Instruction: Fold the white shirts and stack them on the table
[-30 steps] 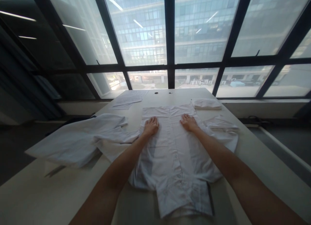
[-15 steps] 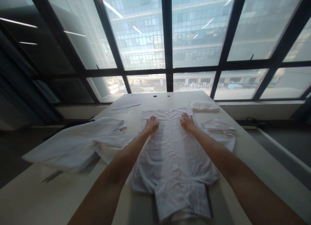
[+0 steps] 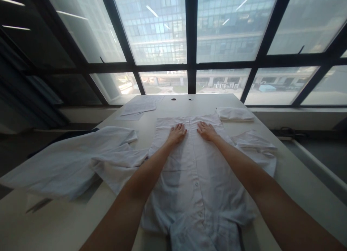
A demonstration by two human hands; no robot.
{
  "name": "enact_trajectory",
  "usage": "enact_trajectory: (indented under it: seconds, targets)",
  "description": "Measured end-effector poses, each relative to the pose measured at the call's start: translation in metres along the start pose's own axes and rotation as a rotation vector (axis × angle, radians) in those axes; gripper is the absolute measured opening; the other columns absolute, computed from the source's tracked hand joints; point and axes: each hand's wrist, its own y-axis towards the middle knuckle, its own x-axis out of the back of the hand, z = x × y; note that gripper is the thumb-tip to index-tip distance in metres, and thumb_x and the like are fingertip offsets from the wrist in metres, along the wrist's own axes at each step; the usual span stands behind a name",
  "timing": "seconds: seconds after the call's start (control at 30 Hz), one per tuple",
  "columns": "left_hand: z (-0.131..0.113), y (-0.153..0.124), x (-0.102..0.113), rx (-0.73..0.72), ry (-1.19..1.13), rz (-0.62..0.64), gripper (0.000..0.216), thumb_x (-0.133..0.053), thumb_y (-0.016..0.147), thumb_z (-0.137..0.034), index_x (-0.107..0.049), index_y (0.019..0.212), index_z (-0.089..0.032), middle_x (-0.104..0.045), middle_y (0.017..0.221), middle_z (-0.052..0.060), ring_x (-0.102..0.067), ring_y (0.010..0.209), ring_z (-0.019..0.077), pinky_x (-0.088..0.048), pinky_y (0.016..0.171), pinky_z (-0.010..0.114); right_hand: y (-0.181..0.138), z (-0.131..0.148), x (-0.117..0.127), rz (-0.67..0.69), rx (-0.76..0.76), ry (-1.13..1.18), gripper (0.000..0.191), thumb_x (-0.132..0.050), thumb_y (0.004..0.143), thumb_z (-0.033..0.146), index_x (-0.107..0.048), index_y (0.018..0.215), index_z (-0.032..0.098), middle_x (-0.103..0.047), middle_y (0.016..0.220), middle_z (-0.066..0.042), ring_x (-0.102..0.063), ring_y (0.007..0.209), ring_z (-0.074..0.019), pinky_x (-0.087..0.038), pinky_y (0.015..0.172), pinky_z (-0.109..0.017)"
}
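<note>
Sprawling at frame left: loose white cloth (image 3: 67, 160), could drag the white button-front shirt (image 3: 176, 187) if snagged; can't tell if they're joined. Left hand (image 3: 177, 133) flat on the shirt, centre frame, clamped on nothing. Right hand (image 3: 206, 131) likewise, across the placket (image 3: 197, 186). Uneven palm pressure could skew it or press in creases. Folded white cloth (image 3: 237, 114), right of centre: wide sweep might knock it.
</note>
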Motion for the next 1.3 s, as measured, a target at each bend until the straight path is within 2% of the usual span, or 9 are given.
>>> enact_trajectory:
  seconds: [0.17, 0.27, 0.4, 0.53, 0.63, 0.73, 0.97, 1.17, 1.3]
  targets:
    - [0.069, 0.003, 0.013, 0.254, 0.010, 0.030, 0.063, -0.020, 0.106, -0.041, -0.026, 0.162, -0.013, -0.020, 0.170, 0.013, -0.018, 0.156, 0.0279, -0.017, 0.125, 0.052, 0.002, -0.044, 0.005, 0.007, -0.179, -0.022, 0.064, -0.024, 0.106, 0.047, -0.026, 0.162, 0.017, -0.018, 0.170, -0.011, -0.015, 0.157, -0.0240, -0.012, 0.126, -0.050]
    - [0.088, 0.001, 0.020, 0.303, 0.020, 0.037, 0.063, -0.022, 0.105, -0.037, -0.027, 0.161, -0.009, -0.022, 0.168, 0.019, -0.021, 0.155, 0.0316, -0.020, 0.123, 0.058, 0.004, -0.055, 0.008, 0.013, -0.235, -0.025, 0.063, -0.024, 0.106, 0.044, -0.027, 0.162, 0.015, -0.018, 0.170, -0.014, -0.015, 0.157, -0.0249, -0.013, 0.126, -0.048]
    - [0.063, 0.009, 0.022, 0.207, 0.029, 0.009, 0.060, -0.023, 0.104, -0.031, -0.028, 0.160, -0.010, -0.026, 0.166, 0.021, -0.020, 0.155, 0.0320, -0.017, 0.122, 0.061, 0.015, -0.028, 0.008, -0.039, -0.234, -0.028, 0.061, -0.020, 0.107, 0.036, -0.026, 0.161, 0.009, -0.019, 0.169, -0.018, -0.016, 0.156, -0.0276, -0.015, 0.124, -0.051]
    - [0.008, 0.029, 0.009, -0.004, 0.003, 0.011, 0.057, -0.022, 0.106, -0.030, -0.028, 0.161, -0.017, -0.026, 0.168, 0.013, -0.019, 0.156, 0.0230, -0.021, 0.124, 0.050, 0.034, 0.022, -0.002, -0.063, 0.051, -0.024, 0.059, -0.021, 0.105, 0.030, -0.030, 0.160, 0.011, -0.024, 0.168, -0.014, -0.018, 0.156, -0.0234, -0.016, 0.124, -0.050]
    - [-0.013, 0.043, 0.001, -0.085, -0.014, 0.024, 0.056, -0.022, 0.106, -0.032, -0.029, 0.161, -0.019, -0.025, 0.168, 0.012, -0.019, 0.156, 0.0232, -0.022, 0.123, 0.051, 0.049, 0.038, -0.009, -0.024, 0.130, -0.022, 0.058, -0.021, 0.105, 0.031, -0.032, 0.159, 0.013, -0.026, 0.168, -0.013, -0.020, 0.155, -0.0235, -0.019, 0.123, -0.051]
    - [-0.007, 0.053, -0.001, -0.084, -0.032, 0.013, 0.058, -0.020, 0.107, -0.040, -0.028, 0.161, -0.022, -0.023, 0.169, 0.011, -0.019, 0.156, 0.0271, -0.019, 0.123, 0.055, 0.062, 0.021, -0.008, -0.022, 0.092, -0.020, 0.060, -0.022, 0.106, 0.038, -0.031, 0.160, 0.014, -0.023, 0.169, -0.013, -0.019, 0.156, -0.0249, -0.018, 0.124, -0.052]
    - [0.024, 0.072, 0.001, 0.090, -0.059, 0.054, 0.062, -0.021, 0.103, -0.060, -0.027, 0.161, -0.040, -0.018, 0.171, 0.000, -0.013, 0.155, 0.0404, -0.012, 0.120, 0.067, 0.078, -0.053, 0.005, 0.021, -0.166, -0.024, 0.064, -0.022, 0.106, 0.047, -0.027, 0.163, 0.019, -0.017, 0.171, -0.011, -0.015, 0.156, -0.0271, -0.012, 0.125, -0.053]
    - [0.025, 0.075, 0.001, 0.093, -0.069, 0.059, 0.063, -0.021, 0.102, -0.062, -0.026, 0.161, -0.040, -0.017, 0.171, -0.001, -0.012, 0.155, 0.0406, -0.011, 0.118, 0.071, 0.077, -0.059, 0.008, 0.026, -0.179, -0.038, 0.064, -0.021, 0.105, 0.049, -0.025, 0.163, 0.021, -0.015, 0.171, -0.012, -0.014, 0.157, -0.0280, -0.011, 0.124, -0.054]
    - [0.050, 0.071, 0.006, 0.209, -0.069, 0.051, 0.064, -0.017, 0.102, -0.058, -0.025, 0.162, -0.036, -0.016, 0.172, 0.001, -0.013, 0.156, 0.0382, -0.012, 0.119, 0.069, 0.073, -0.063, 0.010, 0.014, -0.206, -0.044, 0.064, -0.021, 0.106, 0.048, -0.026, 0.163, 0.019, -0.017, 0.170, -0.015, -0.014, 0.157, -0.0274, -0.012, 0.124, -0.051]
